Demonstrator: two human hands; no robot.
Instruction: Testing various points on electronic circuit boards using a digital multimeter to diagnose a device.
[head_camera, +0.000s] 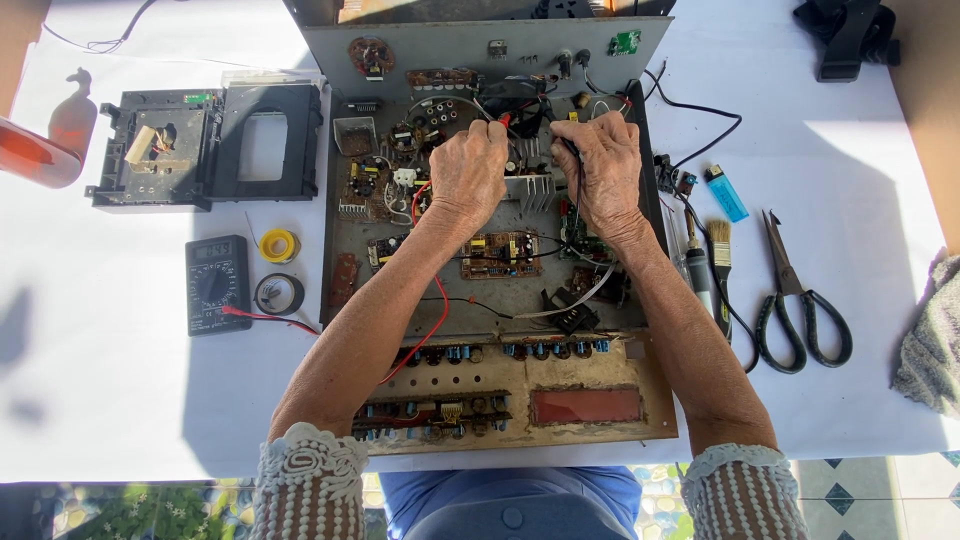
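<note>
An opened electronic chassis (640, 300) with circuit boards and wires lies on a white table. My left hand (467, 175) pinches a red test probe (503, 120) over the boards at the chassis back. My right hand (603, 170) holds a black test probe (566, 146) beside it, near a finned metal heat sink (533, 190). A red lead (432, 320) runs under my left forearm toward a black multimeter (217, 284) at the left.
A black disc-drive mechanism (210, 145) sits at the back left. Solder roll (279, 245) and black tape roll (279, 294) lie by the meter. Right of the chassis: blue lighter (727, 193), brush (720, 250), scissors (795, 300), grey cloth (930, 340).
</note>
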